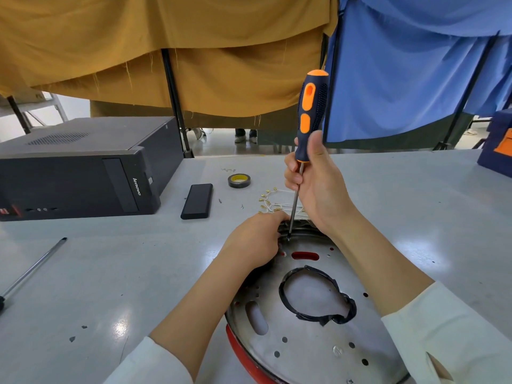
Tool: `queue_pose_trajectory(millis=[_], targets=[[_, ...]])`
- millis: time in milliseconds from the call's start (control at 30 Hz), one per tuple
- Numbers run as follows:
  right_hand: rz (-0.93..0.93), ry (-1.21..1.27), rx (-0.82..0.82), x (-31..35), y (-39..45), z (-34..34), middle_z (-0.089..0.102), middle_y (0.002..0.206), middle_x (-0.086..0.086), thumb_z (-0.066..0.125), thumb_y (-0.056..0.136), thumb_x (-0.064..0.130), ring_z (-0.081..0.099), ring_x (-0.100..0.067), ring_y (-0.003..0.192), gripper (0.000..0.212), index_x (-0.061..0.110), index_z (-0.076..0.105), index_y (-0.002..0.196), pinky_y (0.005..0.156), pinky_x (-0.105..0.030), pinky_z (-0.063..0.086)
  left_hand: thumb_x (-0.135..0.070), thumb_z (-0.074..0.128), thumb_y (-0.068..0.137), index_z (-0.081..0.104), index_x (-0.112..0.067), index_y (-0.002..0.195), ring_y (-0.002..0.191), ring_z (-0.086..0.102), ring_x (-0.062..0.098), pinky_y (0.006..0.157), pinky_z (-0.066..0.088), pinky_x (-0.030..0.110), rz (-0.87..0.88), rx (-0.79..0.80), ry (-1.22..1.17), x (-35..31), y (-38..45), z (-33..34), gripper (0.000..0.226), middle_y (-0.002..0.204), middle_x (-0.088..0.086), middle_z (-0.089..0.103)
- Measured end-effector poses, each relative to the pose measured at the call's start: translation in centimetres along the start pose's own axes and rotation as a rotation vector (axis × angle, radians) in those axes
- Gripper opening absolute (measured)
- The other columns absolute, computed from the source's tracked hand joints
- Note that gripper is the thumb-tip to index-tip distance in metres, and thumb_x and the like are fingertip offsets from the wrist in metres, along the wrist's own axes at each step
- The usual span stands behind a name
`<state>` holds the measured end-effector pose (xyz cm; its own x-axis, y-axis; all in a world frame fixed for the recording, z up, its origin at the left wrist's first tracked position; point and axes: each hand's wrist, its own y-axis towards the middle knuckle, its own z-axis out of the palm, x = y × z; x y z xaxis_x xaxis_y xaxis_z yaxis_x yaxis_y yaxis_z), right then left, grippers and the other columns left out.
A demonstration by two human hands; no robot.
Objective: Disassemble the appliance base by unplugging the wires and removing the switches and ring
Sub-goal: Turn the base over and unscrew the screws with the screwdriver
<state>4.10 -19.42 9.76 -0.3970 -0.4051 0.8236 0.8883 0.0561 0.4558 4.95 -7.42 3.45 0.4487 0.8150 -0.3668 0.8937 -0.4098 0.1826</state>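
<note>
PC tower (83,167), tape roll (239,180), loose wires (273,202) behind base (304,345).

Grey table (401,195) carries: appliance base (304,342), computer tower (69,173), tape roll (239,180), black case (197,200), loose wires (270,202).

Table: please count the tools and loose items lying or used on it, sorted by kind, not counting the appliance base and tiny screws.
Screwdrivers: 2, one orange-black gripped by the right hand, one lying at left
Tape rolls: 1
Computer cases: 1
Black flat boxes: 1
Wire bundles: 1
Total: 6
</note>
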Motion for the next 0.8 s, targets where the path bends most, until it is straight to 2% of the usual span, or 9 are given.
queue_pose_trajectory(millis=[67, 100, 267, 367, 433, 533, 667, 733, 800], targets=[[-0.012, -0.011, -0.037, 0.05, 0.04, -0.14, 0.045, 0.066, 0.005, 0.041, 0.097, 0.04, 0.031, -0.008, 0.052, 0.021, 0.019, 0.041, 0.1, 0.053, -0.023, 0.028, -0.01, 0.048, 0.093, 0.044, -0.027, 0.135, 0.111, 0.053, 0.025, 0.081, 0.042, 0.032, 0.003, 0.003, 0.005, 0.01, -0.02, 0.03, 0.046, 0.125, 0.005, 0.058], [-0.01, -0.006, -0.039, 0.06, 0.05, -0.21, 0.045, 0.067, 0.004, 0.039, 0.098, 0.039, 0.032, -0.008, 0.052, 0.021, 0.019, 0.041, 0.099, 0.053, -0.023, 0.029, -0.011, 0.047, 0.093, 0.044, -0.027, 0.135, 0.111, 0.053, 0.025, 0.082, 0.043, 0.032, 0.004, 0.002, 0.008, 0.02, -0.03, 0.03, 0.045, 0.126, 0.005, 0.058], [0.038, 0.041, 0.014, -0.12, 0.16, -0.25, 0.041, 0.065, 0.004, 0.018, 0.101, 0.046, 0.029, -0.008, 0.052, 0.053, 0.009, 0.056, 0.102, 0.052, -0.023, 0.027, -0.012, 0.047, 0.094, 0.044, -0.027, 0.135, 0.11, 0.053, 0.026, 0.08, 0.042, 0.032, 0.005, -0.003, 0.017, 0.07, 0.02, 0.06, 0.044, 0.124, 0.005, 0.058], [0.037, 0.003, 0.02, -0.3, -0.02, 0.07, 0.041, 0.066, 0.005, 0.031, 0.097, 0.051, 0.028, -0.007, 0.053, 0.04, 0.014, 0.045, 0.107, 0.054, -0.023, 0.026, -0.011, 0.047, 0.094, 0.045, -0.027, 0.134, 0.108, 0.054, 0.026, 0.078, 0.041, 0.031, 0.011, -0.003, 0.019, 0.1, 0.0, 0.07, 0.043, 0.122, 0.006, 0.059], [0.011, -0.024, -0.012, -0.3, -0.11, 0.06, 0.04, 0.067, 0.004, 0.046, 0.093, 0.043, 0.029, -0.008, 0.054, 0.028, 0.019, 0.038, 0.105, 0.054, -0.023, 0.027, -0.011, 0.046, 0.094, 0.045, -0.027, 0.133, 0.108, 0.054, 0.025, 0.077, 0.04, 0.03, 0.014, -0.007, 0.018, 0.1, 0.01, 0.08, 0.043, 0.121, 0.006, 0.059], [0.002, 0.002, -0.007, -0.25, -0.03, -0.11, 0.043, 0.065, 0.006, 0.04, 0.099, 0.035, 0.031, -0.008, 0.053, 0.017, 0.019, 0.042, 0.103, 0.053, -0.021, 0.03, -0.011, 0.046, 0.093, 0.045, -0.027, 0.134, 0.108, 0.054, 0.025, 0.076, 0.04, 0.03, 0.016, -0.009, 0.016, 0.07, 0.0, 0.05, 0.043, 0.122, 0.005, 0.059], [0.047, 0.054, 0.008, -0.3, 0.18, -0.23, 0.042, 0.061, 0.006, 0.024, 0.102, 0.042, 0.029, -0.007, 0.051, 0.045, 0.011, 0.055, 0.101, 0.051, -0.021, 0.028, -0.012, 0.046, 0.094, 0.044, -0.027, 0.135, 0.11, 0.053, 0.026, 0.079, 0.042, 0.031, 0.007, -0.008, 0.027, 0.13, -0.01, 0.12, 0.043, 0.124, 0.006, 0.058], [0.043, 0.017, 0.019, -0.42, 0.15, -0.15, 0.04, 0.062, 0.007, 0.028, 0.099, 0.049, 0.028, -0.007, 0.052, 0.044, 0.013, 0.053, 0.102, 0.052, -0.022, 0.026, -0.012, 0.046, 0.094, 0.044, -0.027, 0.135, 0.11, 0.053, 0.026, 0.077, 0.04, 0.03, 0.007, -0.012, 0.025, 0.13, 0.04, 0.17, 0.044, 0.124, 0.006, 0.058], [0.032, -0.017, 0.0, -0.39, 0.01, -0.1, 0.04, 0.063, 0.007, 0.043, 0.092, 0.05, 0.028, -0.007, 0.053, 0.034, 0.018, 0.045, 0.103, 0.053, -0.022, 0.026, -0.012, 0.047, 0.094, 0.044, -0.028, 0.135, 0.109, 0.054, 0.025, 0.077, 0.04, 0.029, 0.007, -0.012, 0.018, 0.09, 0.04, 0.17, 0.044, 0.124, 0.005, 0.058]])
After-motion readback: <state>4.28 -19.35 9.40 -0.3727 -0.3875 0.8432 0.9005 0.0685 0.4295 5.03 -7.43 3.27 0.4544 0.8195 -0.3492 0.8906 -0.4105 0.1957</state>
